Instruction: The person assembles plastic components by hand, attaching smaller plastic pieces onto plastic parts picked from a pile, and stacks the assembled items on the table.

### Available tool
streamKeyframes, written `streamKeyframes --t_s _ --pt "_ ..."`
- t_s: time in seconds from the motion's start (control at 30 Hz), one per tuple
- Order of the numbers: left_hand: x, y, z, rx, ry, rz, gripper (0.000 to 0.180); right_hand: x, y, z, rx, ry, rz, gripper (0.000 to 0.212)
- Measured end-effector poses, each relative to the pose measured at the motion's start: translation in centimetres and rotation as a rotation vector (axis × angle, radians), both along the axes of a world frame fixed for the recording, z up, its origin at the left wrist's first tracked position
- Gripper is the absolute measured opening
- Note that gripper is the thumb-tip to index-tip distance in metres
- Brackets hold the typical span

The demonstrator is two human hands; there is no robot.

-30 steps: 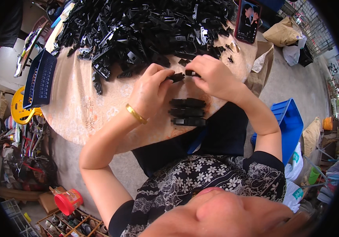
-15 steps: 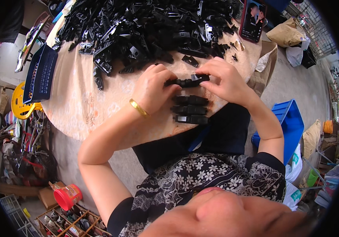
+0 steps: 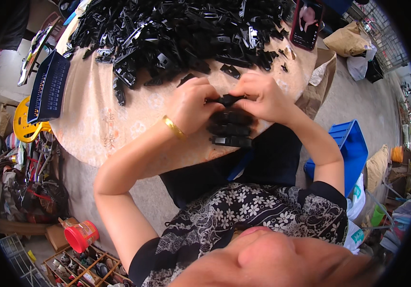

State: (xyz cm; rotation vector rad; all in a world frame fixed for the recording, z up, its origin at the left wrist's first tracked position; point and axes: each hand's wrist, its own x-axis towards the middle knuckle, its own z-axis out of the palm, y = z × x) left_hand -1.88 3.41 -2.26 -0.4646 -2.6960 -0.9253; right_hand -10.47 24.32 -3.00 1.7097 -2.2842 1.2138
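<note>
Between my two hands I hold a small black plastic part (image 3: 228, 99), just above the table's near edge. My left hand (image 3: 193, 105) pinches its left end, and my right hand (image 3: 261, 97) grips the right end; the fingers cover much of it. Right below, a short row of similar black plastic pieces (image 3: 231, 129) lies stacked toward me on the cloth. Beyond my hands spreads a big heap of loose black plastic parts (image 3: 176, 36). One loose piece (image 3: 230, 71) lies by itself near my right fingers.
A patterned peach tablecloth (image 3: 83, 124) covers the round table. At the far right stands a phone (image 3: 307, 24) with its screen lit. A dark blue basket (image 3: 47, 91) rests on a yellow stool (image 3: 22, 119) at left. On the right are a blue crate (image 3: 349, 143) and a paper bag (image 3: 322, 81).
My hands have drawn closer together around the black part, the right one moving left. The part is now more covered by fingers. The phone's screen picture differs.
</note>
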Motion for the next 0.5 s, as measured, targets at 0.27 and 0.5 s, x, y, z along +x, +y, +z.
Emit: streamKeyframes --t_s 0.27,0.5 --pt "0.4 0.0 0.5 0.035 -0.169 -0.092 0.018 -1.0 -0.4 0.2 -0.104 0.019 -0.020 0.015" --pt "0.5 0.1 0.4 -0.018 -0.062 -0.270 0.018 -3.7 -0.6 0.0 0.081 0.461 -0.436 0.013"
